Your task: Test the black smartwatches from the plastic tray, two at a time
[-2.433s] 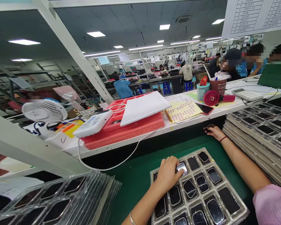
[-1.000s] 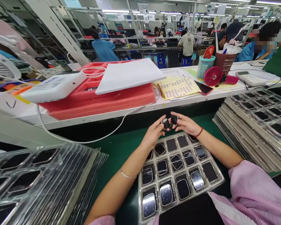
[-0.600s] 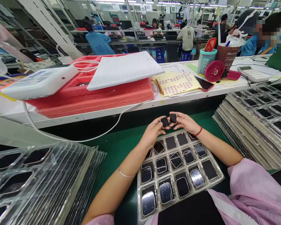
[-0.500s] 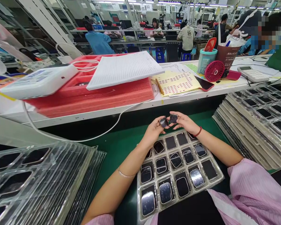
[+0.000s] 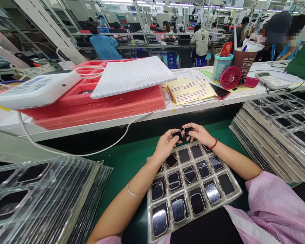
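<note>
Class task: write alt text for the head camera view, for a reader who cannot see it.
Each hand, left hand and right hand, holds a small dark watch case, left case and right case, above a clear compartment tray of similar cases on a green mat.

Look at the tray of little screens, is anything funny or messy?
Mostly tidy. The tray has several bare pockets, and each hand, left hand and right hand, holds one small dark watch case above it.

Both forearms extended forward, converging; left hand (image 5: 166, 145) and right hand (image 5: 198, 134) raised close together, fingertips pinched shut.
</note>
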